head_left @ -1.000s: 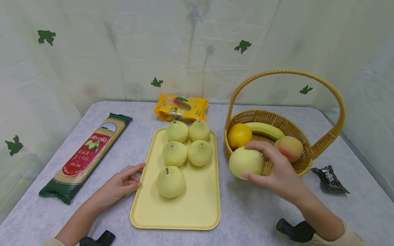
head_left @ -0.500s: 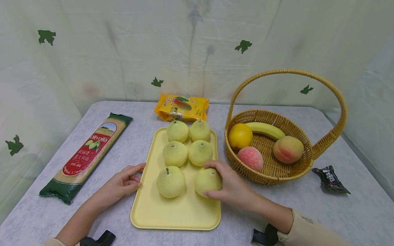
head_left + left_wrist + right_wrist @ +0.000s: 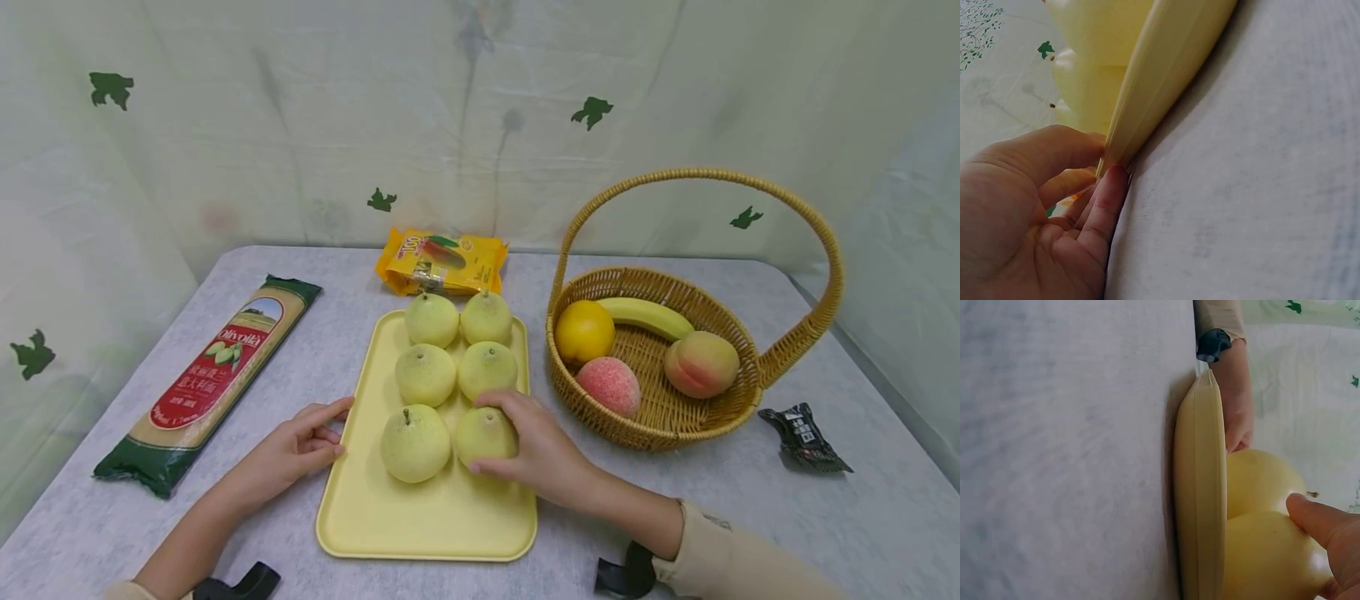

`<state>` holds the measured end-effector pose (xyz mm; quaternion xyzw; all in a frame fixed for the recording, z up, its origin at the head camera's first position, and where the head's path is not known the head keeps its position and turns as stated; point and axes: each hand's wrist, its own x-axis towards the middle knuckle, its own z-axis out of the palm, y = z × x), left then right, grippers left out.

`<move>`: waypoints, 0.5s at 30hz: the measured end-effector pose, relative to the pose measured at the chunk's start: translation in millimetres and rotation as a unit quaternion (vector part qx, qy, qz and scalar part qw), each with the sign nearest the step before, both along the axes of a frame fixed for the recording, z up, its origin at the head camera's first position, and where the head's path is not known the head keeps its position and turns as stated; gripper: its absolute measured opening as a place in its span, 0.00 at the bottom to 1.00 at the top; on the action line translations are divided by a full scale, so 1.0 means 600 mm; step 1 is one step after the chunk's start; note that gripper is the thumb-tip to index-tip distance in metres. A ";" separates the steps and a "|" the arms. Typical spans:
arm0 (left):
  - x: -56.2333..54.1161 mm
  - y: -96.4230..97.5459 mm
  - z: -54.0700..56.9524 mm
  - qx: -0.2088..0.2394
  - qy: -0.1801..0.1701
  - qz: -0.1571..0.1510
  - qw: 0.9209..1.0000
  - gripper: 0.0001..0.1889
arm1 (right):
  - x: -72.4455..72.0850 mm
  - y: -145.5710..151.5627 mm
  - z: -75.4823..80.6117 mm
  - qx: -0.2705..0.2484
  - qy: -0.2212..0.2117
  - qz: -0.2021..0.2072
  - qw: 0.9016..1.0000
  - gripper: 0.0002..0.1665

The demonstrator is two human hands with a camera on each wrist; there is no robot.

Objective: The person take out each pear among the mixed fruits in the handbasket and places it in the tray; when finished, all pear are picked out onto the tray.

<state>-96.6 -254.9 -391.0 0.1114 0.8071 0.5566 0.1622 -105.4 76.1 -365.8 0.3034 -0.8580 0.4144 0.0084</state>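
My right hand (image 3: 536, 450) grips a pale yellow-green round pear (image 3: 483, 437) at the right of the yellow tray (image 3: 427, 533), thumb on its near side and fingers on its far side. That pear (image 3: 1272, 556) overlaps its neighbour in the right wrist view. Beside it stands a pear (image 3: 416, 444) with a dark stem. Behind them are several more pears (image 3: 425, 375), in pairs up the tray. My left hand (image 3: 300, 446) holds the tray's left edge; in the left wrist view its fingertips (image 3: 1116, 178) meet the tray's side and rim (image 3: 1141, 94).
Right of the tray stands a wicker basket (image 3: 652, 425) with a tall handle, containing an orange (image 3: 585, 332), banana (image 3: 648, 315) and two peaches (image 3: 702, 364). A black packet (image 3: 806, 437) lies beside it. A spaghetti pack (image 3: 213, 379) lies left; a yellow mango packet (image 3: 442, 262) lies behind the tray.
My right hand has carried the pear from over the basket leftward to the tray, then slid it slightly left toward the neighbouring pear. The left hand has stayed at the tray's edge.
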 end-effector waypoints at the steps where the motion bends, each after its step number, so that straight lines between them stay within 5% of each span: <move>1: 0.000 -0.001 0.000 0.000 0.000 0.000 1.000 0.32 | 0.000 -0.002 0.000 0.000 0.001 -0.001 1.000 0.37; 9: 0.000 -0.001 0.004 -0.005 0.000 0.004 1.000 0.32 | -0.002 -0.012 -0.001 0.004 0.010 -0.022 1.000 0.39; 15: -0.002 0.002 0.002 -0.021 0.013 0.004 1.000 0.32 | 0.010 0.007 0.017 0.016 -0.062 -0.025 0.998 0.43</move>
